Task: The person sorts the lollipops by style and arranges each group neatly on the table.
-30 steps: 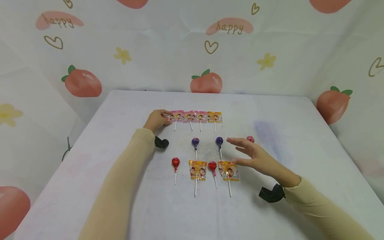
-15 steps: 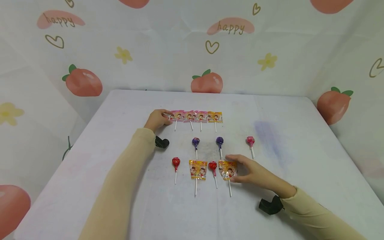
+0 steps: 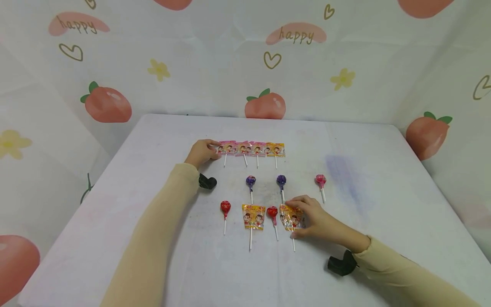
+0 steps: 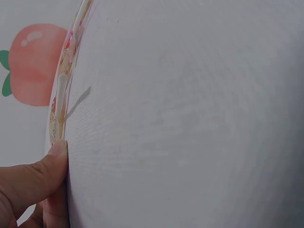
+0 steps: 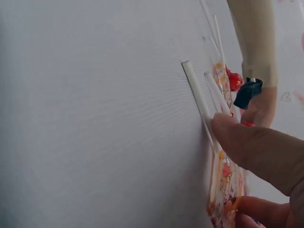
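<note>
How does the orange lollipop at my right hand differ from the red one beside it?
The orange lollipop has a flat packet with cartoon faces; the red lollipop is wrapped snugly around its ball. The right hand has thumb and fingers on the orange lollipop, while neither hand touches the red lollipop. Both have white sticks and lie on the table.

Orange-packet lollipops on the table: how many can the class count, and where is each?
3: the first packet lies right of the pink packets, the second packet between two red lollipops, and the third packet partly under the right hand. None seems fully hidden.
</note>
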`<state>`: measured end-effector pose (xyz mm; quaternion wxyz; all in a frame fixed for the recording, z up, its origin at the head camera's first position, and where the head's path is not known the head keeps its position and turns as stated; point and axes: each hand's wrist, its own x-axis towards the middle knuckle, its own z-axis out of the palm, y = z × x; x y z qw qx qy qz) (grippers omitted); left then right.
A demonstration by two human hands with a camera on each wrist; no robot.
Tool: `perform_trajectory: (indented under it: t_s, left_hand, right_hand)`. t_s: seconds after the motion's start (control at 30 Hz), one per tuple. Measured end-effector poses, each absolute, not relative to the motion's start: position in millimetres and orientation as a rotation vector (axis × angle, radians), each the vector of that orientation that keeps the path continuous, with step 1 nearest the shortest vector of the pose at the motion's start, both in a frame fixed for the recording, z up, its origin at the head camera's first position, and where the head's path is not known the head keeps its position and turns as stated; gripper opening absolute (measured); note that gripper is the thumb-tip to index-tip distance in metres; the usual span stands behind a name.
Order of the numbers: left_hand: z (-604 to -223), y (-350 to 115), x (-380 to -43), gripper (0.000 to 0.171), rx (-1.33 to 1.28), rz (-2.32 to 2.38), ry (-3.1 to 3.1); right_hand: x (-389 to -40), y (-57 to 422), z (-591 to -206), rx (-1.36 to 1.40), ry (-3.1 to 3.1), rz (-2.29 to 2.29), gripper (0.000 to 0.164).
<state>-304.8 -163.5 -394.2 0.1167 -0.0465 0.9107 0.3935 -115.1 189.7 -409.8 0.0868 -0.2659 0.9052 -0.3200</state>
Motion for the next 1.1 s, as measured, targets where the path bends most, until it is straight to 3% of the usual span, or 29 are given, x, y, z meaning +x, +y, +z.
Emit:
perform_trajectory:
  t_s: [0.5, 1.1]
  left_hand:
    - [-393.3, -162.5, -303.4, 0.049, -0.143, 1.155, 2.654]
    - [-392.1, -162.7, -301.2, 0.048, -0.136, 1.165, 2.667]
  right_hand:
    - [-124.9, 190.8, -398.2, -0.632, 2.555, -1.071, 0.048]
    - [-125.4, 192.7, -383.8, -0.644, 2.584, -1.150, 0.043]
